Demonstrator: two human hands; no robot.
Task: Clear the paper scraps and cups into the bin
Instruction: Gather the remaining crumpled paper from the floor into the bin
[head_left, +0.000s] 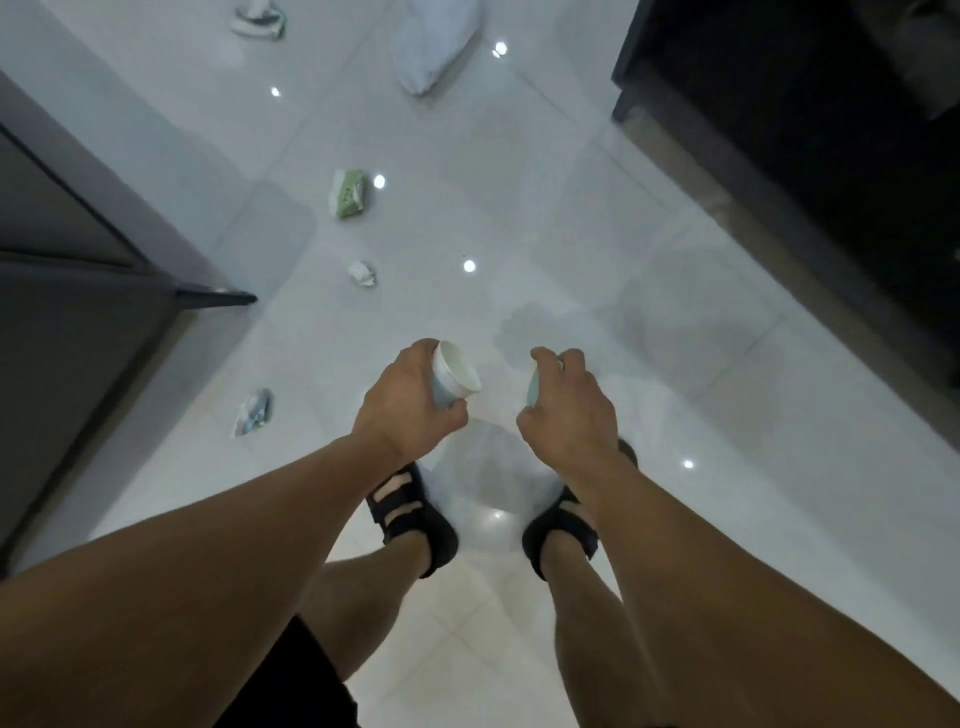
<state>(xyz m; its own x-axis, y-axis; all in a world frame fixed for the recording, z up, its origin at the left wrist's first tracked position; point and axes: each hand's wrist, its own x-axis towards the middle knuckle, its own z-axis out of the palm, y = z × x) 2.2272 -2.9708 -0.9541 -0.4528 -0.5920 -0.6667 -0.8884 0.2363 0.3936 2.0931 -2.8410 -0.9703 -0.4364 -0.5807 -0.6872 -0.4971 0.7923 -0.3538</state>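
Note:
My left hand (408, 402) grips a white paper cup (454, 374) with a pale blue band, its open mouth turned up and to the right. My right hand (569, 408) holds a second cup (534, 387), mostly hidden under the fingers, with only a pale blue edge showing. Both hands hang above the glossy white floor in front of my sandalled feet. On the floor lie a crumpled white paper scrap (362, 273), a green and white packet (348, 193) farther off, and a flattened wrapper (253, 412) to the left. No bin is in view.
A dark cabinet (88, 270) with a sharp corner stands at the left. Dark furniture (810, 156) fills the right side. A white bag (436, 41) and a pale shoe (260, 21) lie at the far end of the floor.

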